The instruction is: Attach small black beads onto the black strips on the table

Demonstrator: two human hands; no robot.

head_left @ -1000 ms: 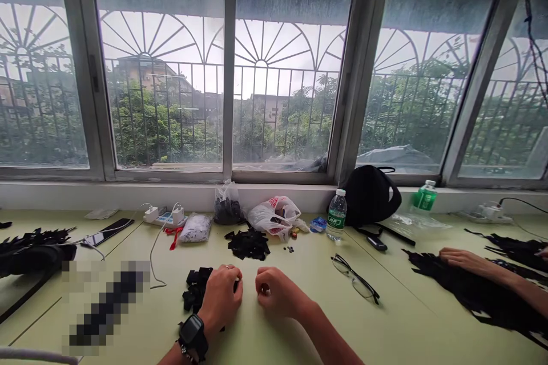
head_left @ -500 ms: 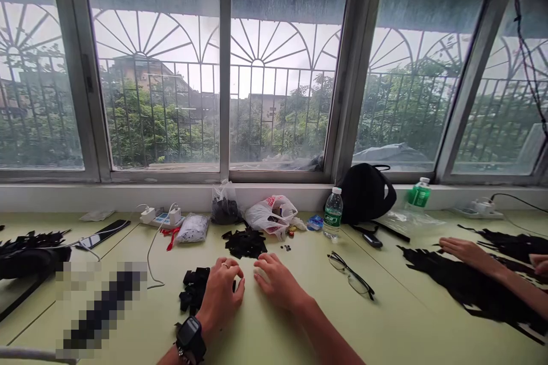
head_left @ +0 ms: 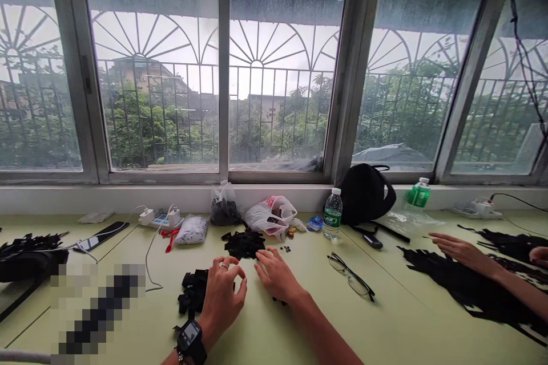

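We see our left hand (head_left: 222, 302) curled in a loose ring, thumb and forefinger nearly meeting, a thin ring on one finger and a black smartwatch (head_left: 189, 337) on the wrist. It rests just beside a heap of matte black blocky pieces (head_left: 193, 291) on the pale green table (head_left: 265, 333); whether the fingers pinch something tiny, we cannot tell. Our right hand (head_left: 276, 276) is open and wide, fingers spread and arched, tips near the lower edge of a flatter pile of jagged black scraps (head_left: 243, 244) — it holds nothing we can see. Tiny dark beads (head_left: 283, 249) lie just beyond it.

Along the sill stand a clear bag of black pieces (head_left: 223, 205), a crumpled white plastic bag with red print (head_left: 269, 217) and a ribbed water bottle (head_left: 333, 214). Thin-framed glasses (head_left: 351, 276) lie folded open on the table, and a soft black bag (head_left: 363, 194) slumps against the window's white ledge (head_left: 274, 198). To our right, a co-worker's hand (head_left: 464, 252) lies flat over a long, ragged sheet of black fringe (head_left: 466, 288). Left of us, one long object (head_left: 98, 308) is blurred beyond naming, and white charging cables (head_left: 149, 256) curl across the table.
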